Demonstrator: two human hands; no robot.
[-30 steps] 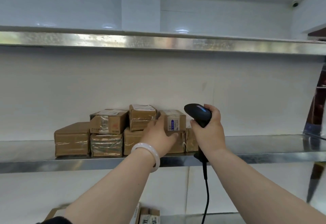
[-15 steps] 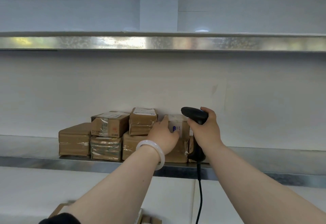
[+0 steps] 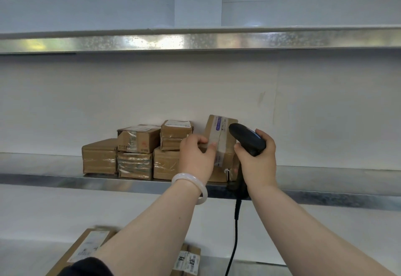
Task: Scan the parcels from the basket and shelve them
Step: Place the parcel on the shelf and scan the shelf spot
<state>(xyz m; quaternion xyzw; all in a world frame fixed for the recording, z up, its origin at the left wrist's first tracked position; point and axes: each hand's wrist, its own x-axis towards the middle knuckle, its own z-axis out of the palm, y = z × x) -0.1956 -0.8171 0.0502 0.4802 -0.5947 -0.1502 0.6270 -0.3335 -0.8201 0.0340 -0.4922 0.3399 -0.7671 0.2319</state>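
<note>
A small brown cardboard parcel (image 3: 222, 136) with a white label stands tilted on end at the right of the stack, its label side facing me. My left hand (image 3: 196, 158), with a pale bangle on the wrist, grips the parcel's lower left edge. My right hand (image 3: 257, 162) holds a black corded barcode scanner (image 3: 246, 138), whose head sits just in front of the parcel's right side. Several taped brown parcels (image 3: 138, 138) are stacked in two layers on the metal shelf (image 3: 325, 180) to the left. The basket is out of view.
An upper metal shelf (image 3: 195, 41) runs across the top with a white box (image 3: 198, 2) on it. More labelled parcels (image 3: 86, 247) lie on the shelf below. The scanner cable (image 3: 235, 232) hangs down between my arms. The middle shelf stretches bare to the right of my hands.
My left hand has tipped the rightmost top parcel up from lying flat onto its end, so its label now faces me. My right hand has raised the scanner beside it.
</note>
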